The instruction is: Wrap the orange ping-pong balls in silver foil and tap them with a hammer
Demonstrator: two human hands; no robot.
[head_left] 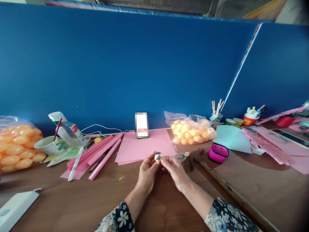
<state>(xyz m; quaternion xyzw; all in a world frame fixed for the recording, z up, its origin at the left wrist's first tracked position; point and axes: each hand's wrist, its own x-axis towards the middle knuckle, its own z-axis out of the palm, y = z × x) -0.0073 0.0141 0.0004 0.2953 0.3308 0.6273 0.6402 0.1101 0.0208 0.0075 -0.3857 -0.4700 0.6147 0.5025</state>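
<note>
My left hand and my right hand meet over the brown table, just in front of a stack of pink paper sheets. Between their fingertips they pinch a small round ball, shiny silver on top with orange showing below. Both hands have their fingers closed on it. My sleeves are dark with a white flower print.
A claw hammer lies to the right of my hands, next to a pink case. Bags of orange balls sit at the back and far left. Pink strips, a tilted bottle, a paper cup and a phone stand nearby.
</note>
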